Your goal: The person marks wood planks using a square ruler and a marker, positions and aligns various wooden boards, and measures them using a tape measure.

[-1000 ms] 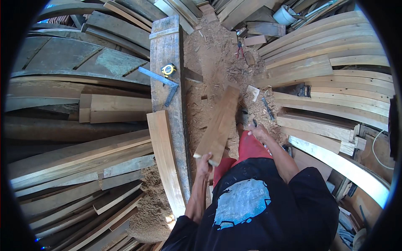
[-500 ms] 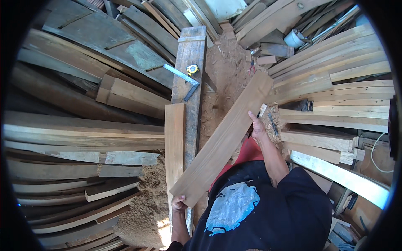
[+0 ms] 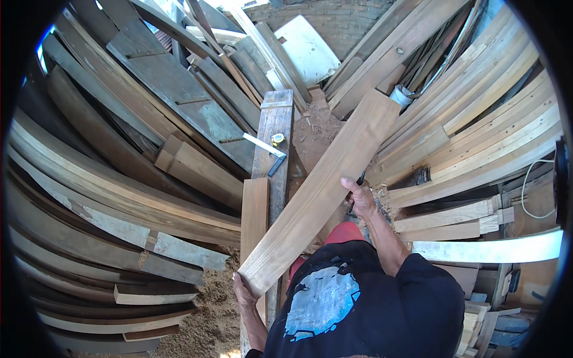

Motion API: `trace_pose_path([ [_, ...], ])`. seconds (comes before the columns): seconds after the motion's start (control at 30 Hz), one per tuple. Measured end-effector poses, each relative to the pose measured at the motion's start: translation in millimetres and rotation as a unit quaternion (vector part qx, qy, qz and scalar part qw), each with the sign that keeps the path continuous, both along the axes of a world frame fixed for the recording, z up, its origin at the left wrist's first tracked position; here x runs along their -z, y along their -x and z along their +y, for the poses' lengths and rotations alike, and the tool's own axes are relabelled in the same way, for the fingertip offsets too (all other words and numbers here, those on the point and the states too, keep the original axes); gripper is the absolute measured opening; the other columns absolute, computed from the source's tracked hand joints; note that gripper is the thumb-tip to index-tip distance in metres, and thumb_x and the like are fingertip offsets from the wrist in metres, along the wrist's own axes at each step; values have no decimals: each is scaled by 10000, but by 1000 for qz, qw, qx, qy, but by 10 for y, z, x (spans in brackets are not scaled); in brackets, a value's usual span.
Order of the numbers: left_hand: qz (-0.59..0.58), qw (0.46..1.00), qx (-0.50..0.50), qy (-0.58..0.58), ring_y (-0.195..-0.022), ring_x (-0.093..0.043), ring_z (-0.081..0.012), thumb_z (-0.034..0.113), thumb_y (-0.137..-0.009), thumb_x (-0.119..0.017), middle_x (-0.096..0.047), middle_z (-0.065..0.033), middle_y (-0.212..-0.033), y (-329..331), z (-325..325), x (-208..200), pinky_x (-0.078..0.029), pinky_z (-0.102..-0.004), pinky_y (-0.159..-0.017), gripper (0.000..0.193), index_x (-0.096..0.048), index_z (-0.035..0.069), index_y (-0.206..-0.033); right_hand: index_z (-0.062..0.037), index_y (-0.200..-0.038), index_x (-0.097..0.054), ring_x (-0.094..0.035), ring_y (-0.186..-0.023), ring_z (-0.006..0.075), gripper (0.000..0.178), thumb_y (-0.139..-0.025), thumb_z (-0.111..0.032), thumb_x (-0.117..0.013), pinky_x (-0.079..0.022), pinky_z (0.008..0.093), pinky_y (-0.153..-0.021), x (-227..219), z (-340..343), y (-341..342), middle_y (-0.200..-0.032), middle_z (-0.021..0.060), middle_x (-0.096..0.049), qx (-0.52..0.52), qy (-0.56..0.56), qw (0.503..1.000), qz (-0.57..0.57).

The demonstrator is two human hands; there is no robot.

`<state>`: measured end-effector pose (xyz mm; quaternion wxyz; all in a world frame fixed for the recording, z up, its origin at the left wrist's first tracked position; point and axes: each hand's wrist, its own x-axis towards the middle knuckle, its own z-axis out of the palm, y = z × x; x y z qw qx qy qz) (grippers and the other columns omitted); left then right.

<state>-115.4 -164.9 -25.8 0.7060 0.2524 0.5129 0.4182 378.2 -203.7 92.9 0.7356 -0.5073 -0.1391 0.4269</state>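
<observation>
A long wooden board slants across in front of me, its far end up to the right. My left hand is closed on its near end. Along its right edge, my right hand grips the board with the thumb on top. A thin dark pencil-like stick pokes out of that same hand. Another board lies lengthwise on the narrow worn bench. Farther along the bench rest a try square and a yellow and black tape measure.
Stacked planks crowd the left side, and more planks lean on the right. A white bucket stands beyond the board's far end. Sawdust covers the floor at lower left.
The view has tipped up, showing more of the far wall. The board stays in both hands, its near end shifted slightly left. The dark stick now shows in my right hand.
</observation>
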Motion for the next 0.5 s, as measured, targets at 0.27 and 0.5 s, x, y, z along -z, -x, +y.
trace_pose_path([
  [0.27, 67, 997, -24, 17, -1304, -546, -306, 707, -1011, -373, -517, -178, -1478, 119, -47, 384, -409, -417, -1126, 897, -434, -54, -1482, -52, -1044, -701, -477, -578, 23, 395, -780, -304, -852, -358, 215, -473, -459, -77, 239, -838, -46, -635, 7, -31, 996, -79],
  [0.5, -42, 997, -63, 7, -1343, -525, -305, 596, -1064, -354, -494, -164, -1508, 93, -43, -24, -410, -428, -1143, 768, -428, -42, -1485, -32, -1193, -655, -631, -875, 72, 431, -825, -207, -798, -480, 204, -598, -117, 94, 173, -1043, -1, -683, 24, -63, 997, -41],
])
